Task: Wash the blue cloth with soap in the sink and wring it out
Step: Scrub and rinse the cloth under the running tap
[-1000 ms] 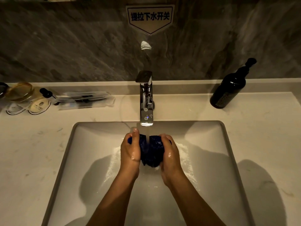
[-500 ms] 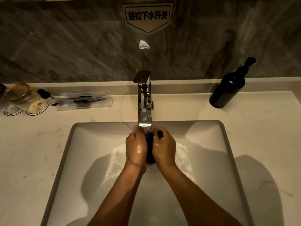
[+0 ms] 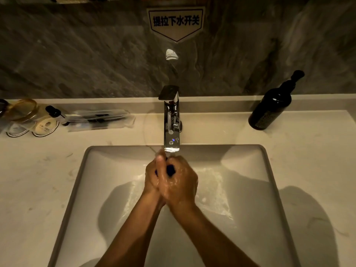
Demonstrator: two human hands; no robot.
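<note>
Both hands press together over the white rectangular sink (image 3: 81, 180), just below the chrome faucet (image 3: 171, 130): the left hand (image 3: 154, 176) and the right hand (image 3: 182, 184) are clenched around the blue cloth (image 3: 171, 169), which is mostly hidden, only a dark sliver showing between wet fingers.

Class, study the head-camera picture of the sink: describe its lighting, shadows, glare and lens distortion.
Head view: dim, warm light; the forearms cast grey shadows in the sink and on the counter; a bright glare spot on the dark wall above the faucet; wide-angle curvature bends the counter edge; the left hand and right hand, clasped on the blue cloth, look slightly soft.
</note>
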